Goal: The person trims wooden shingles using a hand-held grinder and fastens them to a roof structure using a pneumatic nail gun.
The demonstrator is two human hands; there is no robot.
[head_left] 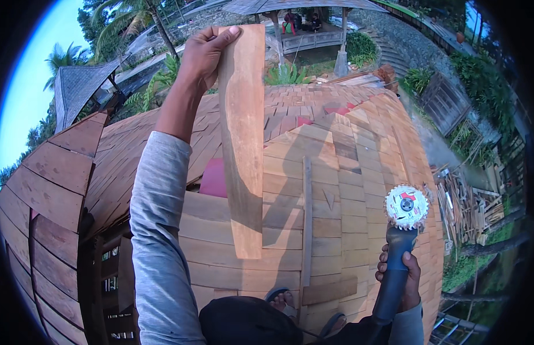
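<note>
Brown, long wooden board (244, 138) hangs below your pinching left hand (202, 54). Your right hand (412, 279) grips a black cylindrical grinder (397, 259).

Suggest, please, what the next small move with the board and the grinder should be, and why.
Perhaps lay the board on the shingles first: only the left hand steadies it, at its top, while the right hand holds the toothed-disc grinder.

Wooden-shingled roof (353, 241) underfoot, long thin batten (306, 224) running up its courses, short darker board (329, 291) lying crosswise near the batten's lower end, red sheeting (213, 179) peeking through a gap
</note>
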